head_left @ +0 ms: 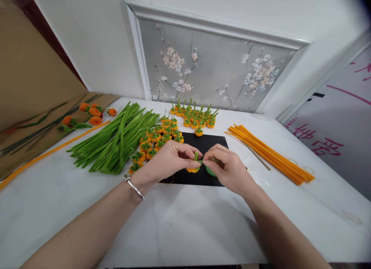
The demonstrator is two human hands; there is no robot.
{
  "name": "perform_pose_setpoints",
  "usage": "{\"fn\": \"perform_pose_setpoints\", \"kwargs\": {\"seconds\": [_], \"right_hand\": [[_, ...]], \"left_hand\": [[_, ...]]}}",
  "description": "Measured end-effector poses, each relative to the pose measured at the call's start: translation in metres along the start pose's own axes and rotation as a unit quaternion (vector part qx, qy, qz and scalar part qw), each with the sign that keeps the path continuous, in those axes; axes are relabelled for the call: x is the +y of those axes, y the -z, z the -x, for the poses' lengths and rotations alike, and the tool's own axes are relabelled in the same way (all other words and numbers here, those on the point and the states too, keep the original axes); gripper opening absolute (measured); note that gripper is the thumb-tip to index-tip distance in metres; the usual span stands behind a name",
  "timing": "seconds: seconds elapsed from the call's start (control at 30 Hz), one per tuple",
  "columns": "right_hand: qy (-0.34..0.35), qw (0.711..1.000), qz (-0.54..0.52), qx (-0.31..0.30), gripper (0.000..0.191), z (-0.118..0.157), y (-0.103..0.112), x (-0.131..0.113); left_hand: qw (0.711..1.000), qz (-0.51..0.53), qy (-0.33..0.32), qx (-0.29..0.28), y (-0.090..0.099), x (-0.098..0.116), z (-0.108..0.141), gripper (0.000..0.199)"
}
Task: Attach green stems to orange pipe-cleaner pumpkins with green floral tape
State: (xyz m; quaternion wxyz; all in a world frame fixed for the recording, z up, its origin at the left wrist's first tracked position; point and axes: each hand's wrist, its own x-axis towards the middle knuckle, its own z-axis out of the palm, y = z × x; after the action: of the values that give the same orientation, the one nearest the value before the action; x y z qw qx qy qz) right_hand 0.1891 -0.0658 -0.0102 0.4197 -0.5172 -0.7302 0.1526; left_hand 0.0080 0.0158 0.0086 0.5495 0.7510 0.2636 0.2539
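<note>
My left hand (171,157) is closed in a pinch on a small orange pumpkin (192,170) of fuzzy pipe cleaner, its green stem standing up between the fingers. Close beside it, my right hand (230,166) pinches a thin pale-green strip (201,161) that reaches to the pumpkin's top. Partly hidden below the right fingers is a round green object (210,171), whose kind I cannot make out. Both hands are over a black mat (188,179). Left of the mat sit several finished-looking pumpkins (155,137) with green tops, packed close together.
A pile of green pipe cleaners (116,141) lies at left, a bundle of orange pipe cleaners (269,153) at right with a thin stick (259,157). More stemmed pumpkins (199,116) stand near the wall. Orange pompom-like flowers (94,116) rest on brown wrapping at far left.
</note>
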Motion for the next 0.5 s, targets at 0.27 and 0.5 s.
{"fn": "perform_pose_setpoints", "kwargs": {"seconds": [0.27,0.5], "right_hand": [[0.033,0.999,0.020,-0.004,0.012,0.0015,-0.0003,0.0006],[0.012,0.998,0.061,0.012,0.016,-0.0004,0.0007,-0.0015]], "left_hand": [[0.995,-0.099,-0.001,0.008,-0.0023,0.0043,0.0015,0.018],[0.997,-0.066,-0.035,-0.027,-0.0042,0.0056,0.0014,0.020]]}}
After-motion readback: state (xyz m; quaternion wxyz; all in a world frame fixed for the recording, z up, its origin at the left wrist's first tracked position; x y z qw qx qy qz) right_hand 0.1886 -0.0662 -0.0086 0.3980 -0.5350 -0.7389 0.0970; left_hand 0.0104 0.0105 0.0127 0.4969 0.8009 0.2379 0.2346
